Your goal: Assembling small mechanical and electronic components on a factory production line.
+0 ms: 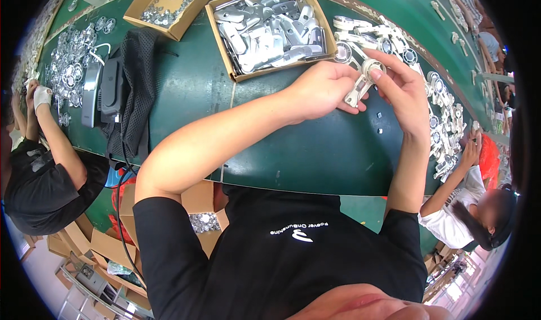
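Observation:
Above the green table, my left hand [324,91] is closed around the handle end of a white plastic fan housing [355,93], which has a round ring head and a short body. My right hand [401,89] pinches the ring head between thumb and fingers. The housing is tilted, and my fingers cover part of it. Just beyond my hands lies a row of similar white housings [410,56]. On the table below my right hand are two tiny pale pieces [379,131]. A cardboard box [248,76] of silver-grey covers [282,29] stands beyond my left forearm.
A smaller box [152,27] holds small metal pieces. Left lie a black mesh bag [138,77], a grey device [91,94] and clear round parts [73,74]. White housings [448,117] pile up at right. Co-workers sit on both sides, with a gloved hand [42,96] at left.

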Available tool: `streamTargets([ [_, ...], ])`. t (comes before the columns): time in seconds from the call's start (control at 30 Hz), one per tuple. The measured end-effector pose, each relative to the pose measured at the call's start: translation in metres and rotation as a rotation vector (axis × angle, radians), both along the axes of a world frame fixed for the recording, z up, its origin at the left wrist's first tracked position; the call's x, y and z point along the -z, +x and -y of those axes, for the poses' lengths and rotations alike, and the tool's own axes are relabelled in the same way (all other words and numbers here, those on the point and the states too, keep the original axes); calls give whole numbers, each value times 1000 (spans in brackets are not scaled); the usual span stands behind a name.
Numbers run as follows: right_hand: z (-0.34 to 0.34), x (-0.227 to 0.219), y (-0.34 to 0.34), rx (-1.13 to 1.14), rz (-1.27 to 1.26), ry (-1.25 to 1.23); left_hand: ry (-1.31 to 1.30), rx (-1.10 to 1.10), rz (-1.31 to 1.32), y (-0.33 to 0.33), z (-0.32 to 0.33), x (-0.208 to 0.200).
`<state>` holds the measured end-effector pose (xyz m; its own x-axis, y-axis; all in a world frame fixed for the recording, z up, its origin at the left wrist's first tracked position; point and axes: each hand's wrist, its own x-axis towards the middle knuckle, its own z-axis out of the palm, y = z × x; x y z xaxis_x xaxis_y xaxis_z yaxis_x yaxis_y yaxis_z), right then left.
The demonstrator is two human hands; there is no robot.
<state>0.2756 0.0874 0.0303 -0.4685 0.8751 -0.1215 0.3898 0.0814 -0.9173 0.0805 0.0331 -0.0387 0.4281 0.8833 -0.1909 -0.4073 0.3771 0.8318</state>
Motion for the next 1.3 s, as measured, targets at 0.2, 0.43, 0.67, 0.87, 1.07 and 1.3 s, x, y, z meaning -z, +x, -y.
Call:
streamTargets([
  [0.2,-4,-3,5,1,47,-25,-14,1,14,0,-1,0],
  [0.43,-8,-3,17,118,-106,-26,-14,-15,-4,-1,0,-1],
  [0.67,-12,-2,37,156,-216,-6,-1,-35,-41,3,4,-2],
  [0.87,-9,-3,40,115,-159,18,19,-6,-86,4,5,1],
  [1.07,-7,2,39,-114,-289,48,131,57,-206,4,9,0],
  [1.3,-8,6,37,-200,-330,33,190,99,-249,4,7,4],
])
